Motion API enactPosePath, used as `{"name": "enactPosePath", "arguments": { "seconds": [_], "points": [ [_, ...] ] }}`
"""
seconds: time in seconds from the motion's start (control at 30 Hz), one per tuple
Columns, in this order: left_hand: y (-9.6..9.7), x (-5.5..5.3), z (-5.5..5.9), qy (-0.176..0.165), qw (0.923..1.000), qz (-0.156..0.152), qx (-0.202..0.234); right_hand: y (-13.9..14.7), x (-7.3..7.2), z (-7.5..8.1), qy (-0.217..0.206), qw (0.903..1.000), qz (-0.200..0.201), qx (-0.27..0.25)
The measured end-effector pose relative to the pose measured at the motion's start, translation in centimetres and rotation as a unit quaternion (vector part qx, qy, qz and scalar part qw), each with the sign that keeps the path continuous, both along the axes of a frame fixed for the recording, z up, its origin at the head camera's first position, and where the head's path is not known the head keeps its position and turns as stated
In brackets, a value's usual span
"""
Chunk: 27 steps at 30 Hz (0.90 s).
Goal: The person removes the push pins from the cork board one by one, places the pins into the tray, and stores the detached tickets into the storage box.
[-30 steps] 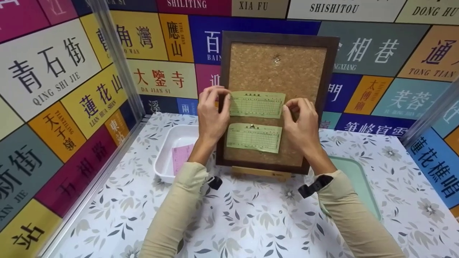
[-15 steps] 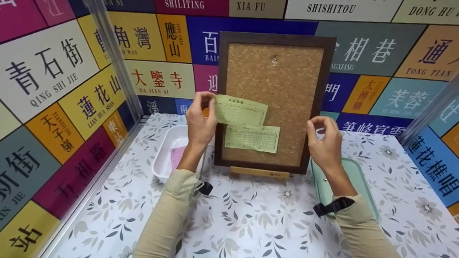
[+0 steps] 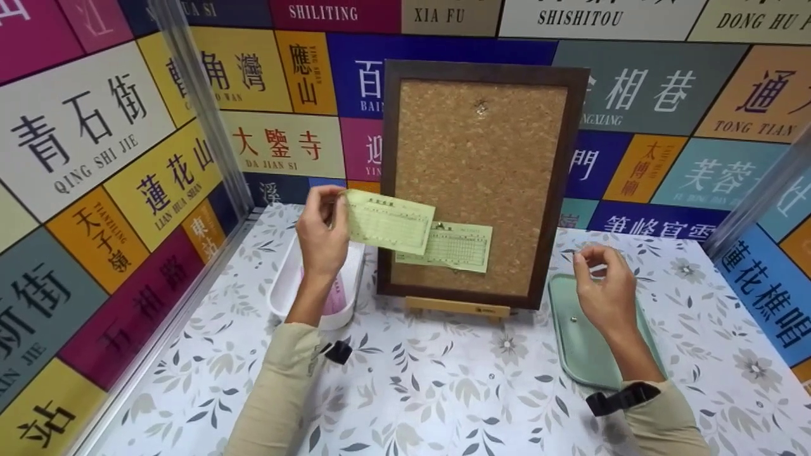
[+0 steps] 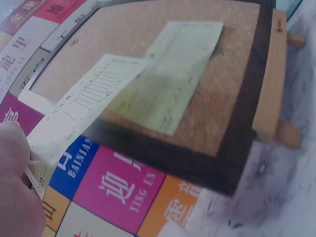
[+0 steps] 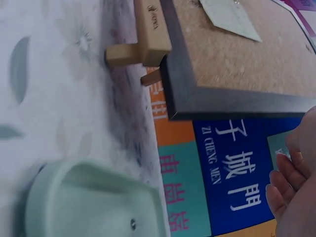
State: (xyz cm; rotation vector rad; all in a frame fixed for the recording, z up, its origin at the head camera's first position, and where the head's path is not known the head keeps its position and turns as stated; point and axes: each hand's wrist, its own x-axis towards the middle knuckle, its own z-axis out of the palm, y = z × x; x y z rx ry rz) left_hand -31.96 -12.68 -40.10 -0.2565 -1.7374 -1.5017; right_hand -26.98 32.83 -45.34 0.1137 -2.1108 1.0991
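Observation:
My left hand [image 3: 324, 228] pinches the left edge of a yellow-green printed receipt slip [image 3: 389, 221], held in front of the cork board [image 3: 481, 158]. In the head view this slip overlaps a similar slip [image 3: 466, 247], which a small metal push pin [image 3: 440, 225] fixes to the lower part of the board. The left wrist view shows the held slip [image 4: 84, 94] tilted, apart from the pinned one [image 4: 173, 79]. My right hand [image 3: 605, 282] hovers over the green tray [image 3: 595, 358], fingers loosely curled. I see nothing between them. A small metal pin [image 3: 573, 319] lies in the tray.
The dark-framed board leans on a wooden stand [image 3: 456, 308]. At left, behind my forearm, is a white box [image 3: 274, 294] with pink paper [image 3: 337, 296] inside. Another metal piece [image 3: 481, 107] shows near the board's top. Printed sign panels surround the leaf-patterned tabletop [image 3: 431, 392].
My right hand has let go of the upper slip's right side and moved down right to the tray. My left hand has drawn that slip away from the board, down and left.

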Motion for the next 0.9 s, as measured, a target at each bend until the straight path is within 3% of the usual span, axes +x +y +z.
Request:
{"name": "enactPosePath", "arguments": {
  "seconds": [0.17,0.33,0.57,0.77,0.9],
  "points": [
    [-1.5,0.4,-1.6,-0.056,0.9984,0.01,-0.002,1.4,0.5,-1.5,-0.021,0.9996,-0.015,0.014],
    [-2.8,0.8,-2.9,-0.126,0.9916,0.013,-0.029,2.4,0.8,-2.5,-0.04,0.9987,-0.027,0.018],
    [-5.0,1.4,-4.3,-0.168,0.981,0.015,-0.097,3.3,0.5,-2.9,-0.09,0.9952,-0.022,0.033],
    [-6.2,1.6,-3.9,-0.201,0.9602,-0.035,-0.191,4.4,0.5,-3.3,-0.141,0.9887,-0.024,0.045],
    [-7.5,2.2,-3.8,-0.231,0.9378,-0.057,-0.253,5.4,0.6,-3.5,-0.164,0.9844,-0.018,0.062]
  ]
}}
